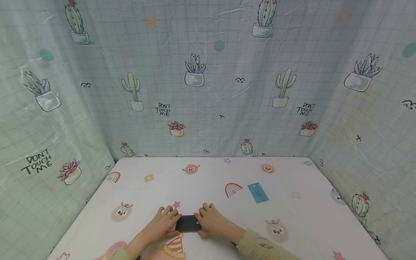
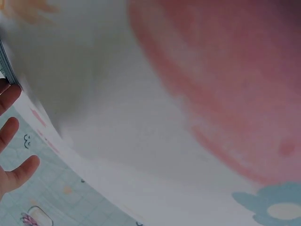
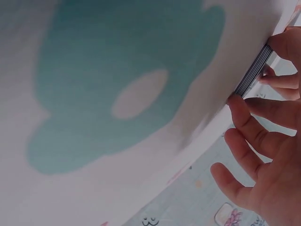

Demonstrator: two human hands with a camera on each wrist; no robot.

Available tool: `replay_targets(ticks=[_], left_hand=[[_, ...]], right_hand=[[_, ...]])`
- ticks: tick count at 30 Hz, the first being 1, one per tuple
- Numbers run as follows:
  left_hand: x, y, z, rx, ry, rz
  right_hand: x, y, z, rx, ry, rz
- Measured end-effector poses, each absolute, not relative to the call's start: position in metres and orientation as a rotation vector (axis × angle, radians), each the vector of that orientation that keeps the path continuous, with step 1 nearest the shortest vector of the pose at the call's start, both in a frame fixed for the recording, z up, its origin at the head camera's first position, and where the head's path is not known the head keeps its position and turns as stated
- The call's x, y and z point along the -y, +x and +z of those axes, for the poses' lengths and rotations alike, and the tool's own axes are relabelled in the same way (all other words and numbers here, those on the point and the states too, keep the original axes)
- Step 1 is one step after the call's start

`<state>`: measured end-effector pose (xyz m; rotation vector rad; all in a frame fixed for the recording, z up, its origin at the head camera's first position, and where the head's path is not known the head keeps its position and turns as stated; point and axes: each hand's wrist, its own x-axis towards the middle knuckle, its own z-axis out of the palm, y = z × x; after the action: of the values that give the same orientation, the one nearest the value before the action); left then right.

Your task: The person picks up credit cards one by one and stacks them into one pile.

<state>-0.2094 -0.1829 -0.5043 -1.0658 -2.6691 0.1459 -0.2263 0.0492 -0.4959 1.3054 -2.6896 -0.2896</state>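
A stack of dark cards (image 1: 188, 224) lies crosswise between both hands near the front of the table in the head view. My left hand (image 1: 164, 223) holds its left end with thumb and fingertips. At the right end, my right hand (image 1: 212, 222) pinches the stack the same way. The right wrist view shows the layered edge of the card stack (image 3: 253, 70) between thumb and index finger, the other fingers spread loosely. Only a corner of the stack (image 2: 5, 61) appears in the left wrist view, at a fingertip.
A single blue card (image 1: 258, 193) lies flat farther back, to the right of the hands. The white tabletop (image 1: 208, 180) is printed with rainbows, stars and smiling figures. Hanging cloth (image 1: 214, 97) with cactus prints closes off the back and both sides.
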Motion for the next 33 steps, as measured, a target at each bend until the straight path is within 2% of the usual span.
replay_targets(ticks=[20,33], left_hand=[[0.185,-0.198,-0.505,2.631,-0.978,0.076],[0.165,-0.189,-0.494,2.496,-0.927,0.059]], right_hand=[[-0.061,-0.215,-0.489,2.881,1.259,-0.109],[-0.093,-0.204,-0.487,3.011,1.089,0.151]])
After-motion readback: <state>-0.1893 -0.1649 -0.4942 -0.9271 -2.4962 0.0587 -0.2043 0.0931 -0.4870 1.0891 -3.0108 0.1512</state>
